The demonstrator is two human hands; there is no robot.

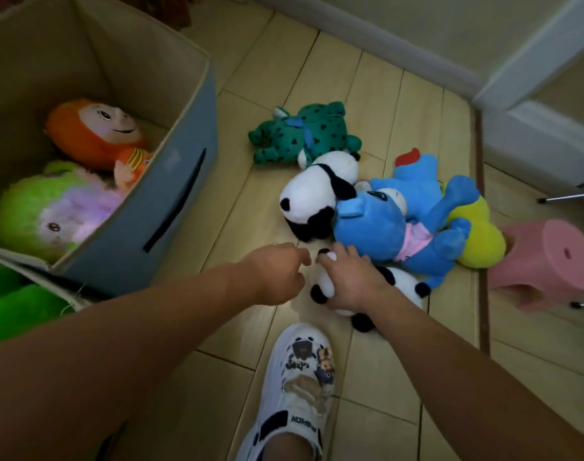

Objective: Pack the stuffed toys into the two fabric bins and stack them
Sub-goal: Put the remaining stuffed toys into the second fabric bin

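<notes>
Plush yields easily, so the small panda toy (323, 287) on the floor looks light, soft and safe to squeeze round its middle. The right hand (350, 284) curls over it, gripping, while the left hand (280, 271) hovers beside, loosely curled and holding nothing. The fabric bin (170, 181) stands open, well to the left.
</notes>
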